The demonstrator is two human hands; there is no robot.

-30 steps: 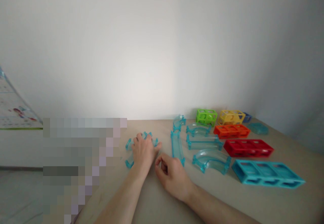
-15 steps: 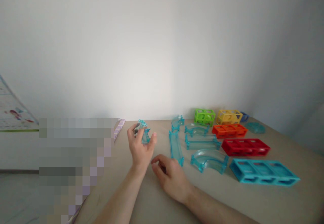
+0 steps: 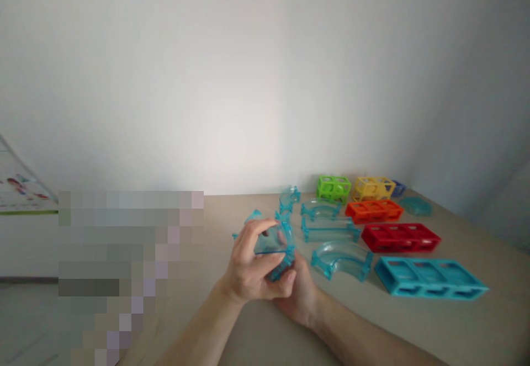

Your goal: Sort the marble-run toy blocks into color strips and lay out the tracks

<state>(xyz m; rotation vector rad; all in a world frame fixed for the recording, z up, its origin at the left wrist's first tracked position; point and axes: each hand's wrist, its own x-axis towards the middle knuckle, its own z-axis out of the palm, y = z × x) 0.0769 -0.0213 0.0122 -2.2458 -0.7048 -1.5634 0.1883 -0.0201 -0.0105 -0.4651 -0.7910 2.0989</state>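
Note:
A clear blue marble-run track piece (image 3: 270,243) is held up off the table between my two hands. My left hand (image 3: 252,269) wraps round it from the left, with fingers over the top and the thumb below. Behind its right end, my right hand (image 3: 301,294) grips it too. Some of the right fingers show through the clear plastic and the rest are hidden. Just right of the hands lies a curved clear blue track (image 3: 345,258). A straight clear blue track (image 3: 331,231) lies behind that one.
Open-frame blocks stand to the right: light blue (image 3: 430,279), red (image 3: 401,238), orange (image 3: 374,211), green (image 3: 333,189), yellow (image 3: 372,189) and dark blue (image 3: 398,188). A clear blue round piece (image 3: 416,206) lies at the far right. The wall (image 3: 240,106) rises behind the table.
My left hand has moved right and toward me with the clear blue track piece, which is turned now. My right hand has come up against it. The hands now mostly cover another straight track.

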